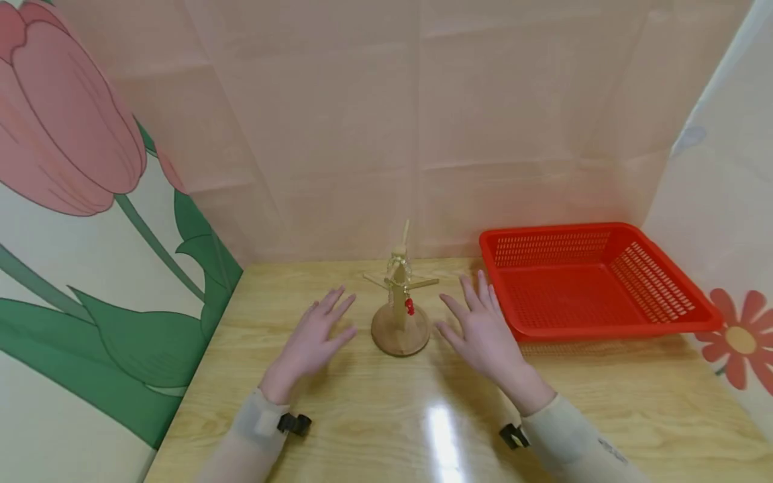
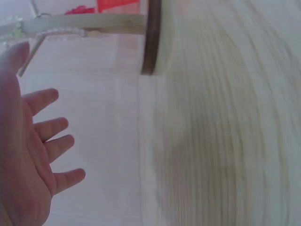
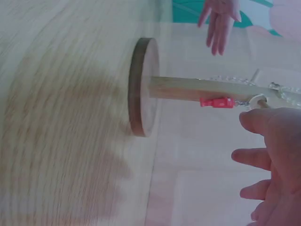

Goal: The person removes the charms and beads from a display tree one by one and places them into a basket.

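Note:
A wooden stand (image 1: pixel 399 332) with a round base, an upright post and several thin pegs stands on the table between both hands. Beaded strands (image 1: pixel 391 268) hang near its top, and a small red charm (image 1: pixel 410 307) on a ring dangles from a peg. To the left of the stand, my left hand (image 1: pixel 315 339) is held with its fingers spread, holding nothing. My right hand (image 1: pixel 482 332) is on the other side, fingers likewise spread and holding nothing. In the right wrist view the thumb appears close to the ring above the red charm (image 3: pixel 217 102); whether they touch I cannot tell.
A red plastic basket (image 1: pixel 610 332) with perforated walls sits at the right, just beyond my right hand. The light wood table (image 1: pixel 362 429) meets a pinkish cloth backdrop (image 1: pixel 332 168) behind the stand. Flower-printed panels (image 1: pixel 90 268) border both sides.

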The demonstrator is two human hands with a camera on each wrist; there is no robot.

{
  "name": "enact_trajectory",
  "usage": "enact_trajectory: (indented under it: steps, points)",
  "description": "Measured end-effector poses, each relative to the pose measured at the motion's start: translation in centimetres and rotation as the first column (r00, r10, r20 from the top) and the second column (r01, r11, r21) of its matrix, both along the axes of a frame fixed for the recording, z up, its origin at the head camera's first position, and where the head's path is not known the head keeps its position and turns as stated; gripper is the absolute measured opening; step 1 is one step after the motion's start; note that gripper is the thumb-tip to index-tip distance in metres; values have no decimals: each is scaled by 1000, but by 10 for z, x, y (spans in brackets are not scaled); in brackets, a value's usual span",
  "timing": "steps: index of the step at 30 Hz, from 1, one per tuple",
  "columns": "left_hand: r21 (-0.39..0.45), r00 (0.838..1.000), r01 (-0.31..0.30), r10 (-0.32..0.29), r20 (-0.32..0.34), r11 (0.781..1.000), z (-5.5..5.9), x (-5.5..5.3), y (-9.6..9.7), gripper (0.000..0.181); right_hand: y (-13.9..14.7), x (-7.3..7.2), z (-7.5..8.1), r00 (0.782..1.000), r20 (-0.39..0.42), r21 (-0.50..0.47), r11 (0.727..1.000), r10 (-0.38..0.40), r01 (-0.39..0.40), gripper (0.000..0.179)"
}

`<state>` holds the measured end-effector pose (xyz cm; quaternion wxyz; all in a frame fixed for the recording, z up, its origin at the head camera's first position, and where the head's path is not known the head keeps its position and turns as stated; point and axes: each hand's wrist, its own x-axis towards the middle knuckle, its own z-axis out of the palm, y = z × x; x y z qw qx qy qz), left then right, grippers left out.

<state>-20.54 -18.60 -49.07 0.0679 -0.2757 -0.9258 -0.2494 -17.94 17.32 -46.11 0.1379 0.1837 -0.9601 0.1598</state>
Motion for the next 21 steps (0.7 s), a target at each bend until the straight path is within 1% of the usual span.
enact_trajectory:
  steps: [2, 5, 7, 9, 11, 12, 15, 17, 19, 21]
  points:
    - [71, 1000, -12, 12, 6, 997, 2, 1, 2, 64, -2, -1, 0, 1000, -19, -45, 999, 14, -14, 53]
    - [200, 999, -37, 32, 27, 979, 6, 2, 7, 60, -4, -1, -1, 998, -52, -104, 994, 26, -31, 48]
    - [285, 998, -58, 48, 44, 957, 8, 1, 11, 56, -7, -2, -1, 997, -76, -142, 989, 33, -43, 45]
    - [373, 997, -76, 62, 49, 925, 10, 0, 17, 52, -11, -2, -2, 995, -95, -188, 981, 33, -51, 42]
    - [460, 996, -88, 79, 38, 884, 12, -3, 22, 47, -14, -5, -1, 992, -118, -238, 969, 32, -59, 40]
    - [504, 996, -90, 88, 28, 859, 13, -5, 25, 44, -16, -6, 0, 991, -133, -265, 962, 30, -64, 39]
    - [622, 993, -90, 121, -8, 778, 15, -10, 34, 36, -23, -11, 1, 983, -185, -339, 937, 19, -82, 34]
    - [681, 990, -93, 139, -13, 726, 16, -12, 41, 33, -27, -13, 0, 979, -203, -389, 917, 11, -90, 32]
    - [730, 989, -110, 148, 12, 675, 17, -13, 49, 31, -31, -14, -2, 981, -194, -441, 893, 6, -93, 30]
    - [770, 988, -128, 144, 48, 625, 19, -12, 57, 31, -36, -14, -4, 987, -162, -494, 865, 9, -89, 30]
